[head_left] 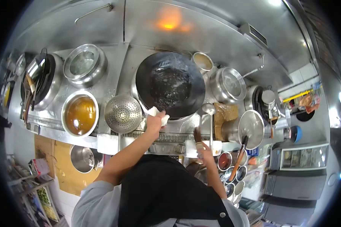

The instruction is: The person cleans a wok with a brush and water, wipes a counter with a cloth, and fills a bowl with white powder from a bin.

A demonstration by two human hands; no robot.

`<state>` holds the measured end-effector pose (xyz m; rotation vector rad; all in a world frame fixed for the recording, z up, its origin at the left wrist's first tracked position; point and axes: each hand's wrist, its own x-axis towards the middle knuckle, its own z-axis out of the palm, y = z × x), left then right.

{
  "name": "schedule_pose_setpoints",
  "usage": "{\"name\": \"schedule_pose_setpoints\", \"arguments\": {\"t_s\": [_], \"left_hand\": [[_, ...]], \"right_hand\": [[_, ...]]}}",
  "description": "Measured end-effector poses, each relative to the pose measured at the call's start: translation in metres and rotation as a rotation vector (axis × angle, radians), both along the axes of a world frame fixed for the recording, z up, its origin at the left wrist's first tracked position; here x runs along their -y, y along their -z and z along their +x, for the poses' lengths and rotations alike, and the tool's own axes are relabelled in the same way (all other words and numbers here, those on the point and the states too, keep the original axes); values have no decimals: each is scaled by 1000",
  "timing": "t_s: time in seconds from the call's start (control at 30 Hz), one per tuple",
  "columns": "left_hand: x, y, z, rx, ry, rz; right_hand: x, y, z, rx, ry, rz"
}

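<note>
Wok (171, 85) lies just beyond left hand (154, 122), fingers closed round cloth (154, 111); right hand (205, 152) clasps brush (197, 136).

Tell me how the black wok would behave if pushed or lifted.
The wok is probably heavy, given its breadth. Its curved sides could make it rock or tip when pushed. Its wet-looking inside may be slippery, though the white cloth in the left hand could aid grip.
</note>
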<state>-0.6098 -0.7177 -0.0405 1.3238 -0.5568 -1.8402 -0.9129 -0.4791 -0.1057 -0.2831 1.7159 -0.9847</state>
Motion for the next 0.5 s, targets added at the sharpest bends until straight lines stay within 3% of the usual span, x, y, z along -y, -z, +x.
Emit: {"name": "schedule_pose_setpoints", "arguments": {"t_s": [0.03, 0.1, 0.17, 0.23, 0.27, 0.3, 0.37, 0.4, 0.43, 0.5], "left_hand": [[4, 4, 1, -18, -29, 4], [5, 15, 6, 25, -42, -158], [1, 10, 3, 4, -155, -150], [3, 8, 5, 80, -208, -184], [3, 7, 9, 21, -157, -200], [5, 12, 12, 30, -175, -199], [7, 25, 12, 139, -103, -235], [7, 19, 11, 164, -161, -228], [7, 21, 10, 165, -164, -219], [9, 21, 13, 255, -241, -303]], "right_hand": [[16, -40, 2, -117, 56, -1], [61, -119, 8, -361, -53, -274], [137, -134, 0, -967, -489, -539], [226, -160, 39, -973, -1061, -337], [283, -135, 49, -804, -1302, -86], [330, -168, 92, -812, -1333, 169], [419, -142, 109, -908, -1176, 80], [430, -110, 116, -817, -736, -263], [443, -59, 116, -957, -647, -396], [385, -73, 143, -944, -849, -309]]}}
